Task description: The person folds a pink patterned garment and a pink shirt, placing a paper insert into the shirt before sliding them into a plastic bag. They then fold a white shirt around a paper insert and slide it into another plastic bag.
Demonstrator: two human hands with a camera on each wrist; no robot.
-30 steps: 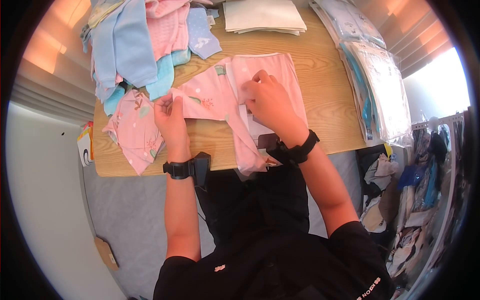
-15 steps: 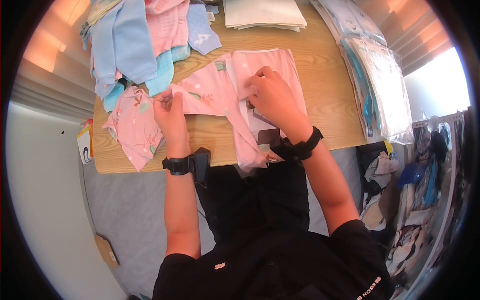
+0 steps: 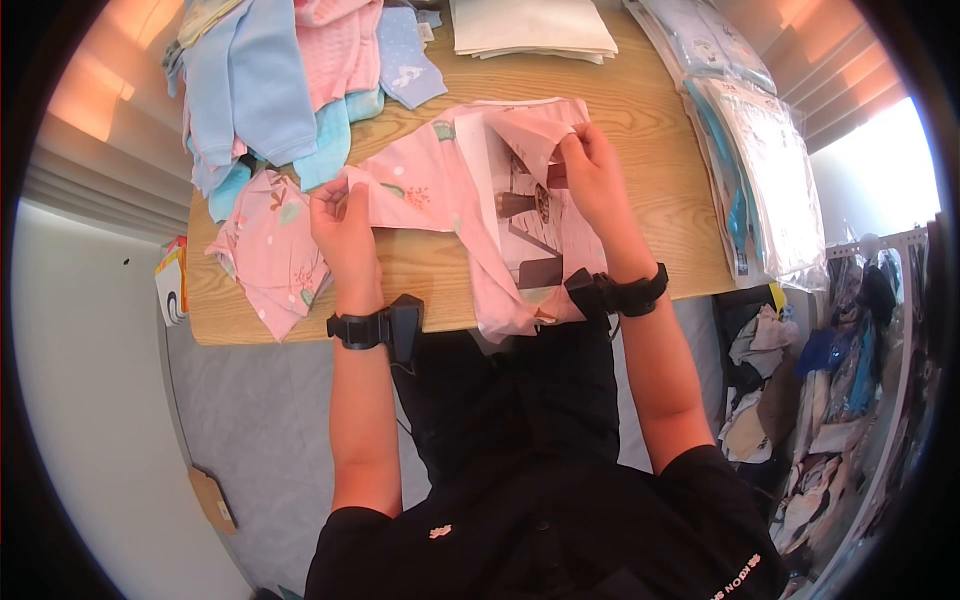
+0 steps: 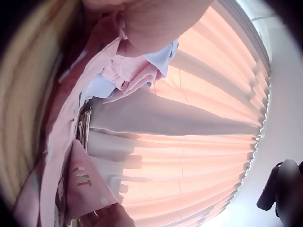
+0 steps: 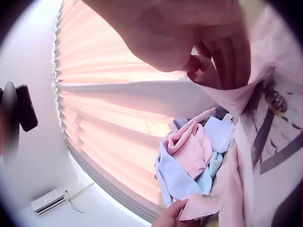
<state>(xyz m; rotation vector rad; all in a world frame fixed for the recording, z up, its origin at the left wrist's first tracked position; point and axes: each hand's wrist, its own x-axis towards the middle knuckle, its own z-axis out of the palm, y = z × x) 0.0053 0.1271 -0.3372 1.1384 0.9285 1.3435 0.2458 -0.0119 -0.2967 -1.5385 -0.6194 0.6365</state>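
Note:
A pink printed garment [image 3: 410, 185] lies across the table in the head view, with a white sheet bearing a dark picture [image 3: 520, 205] on its right part. The left hand [image 3: 343, 230] pinches the garment's left edge. With thumb and fingers, the right hand [image 3: 600, 195] holds a raised pink flap [image 3: 530, 135] up beside the picture. The right wrist view shows the same flap [image 5: 232, 97] gripped by the right hand [image 5: 189, 38]. In the left wrist view the left hand [image 4: 156, 21] is at the cloth's edge.
Left of the garment is another pink printed cloth piece [image 3: 275, 250]. Behind it stands a pile of blue and pink clothes [image 3: 265, 85]. White sheets [image 3: 530, 28] lie at the back, bagged items [image 3: 755, 170] along the right edge.
The right hand has moved right and pulled the pink flap with it, baring more of the picture sheet. The left hand has kept its grip at nearly the same place.

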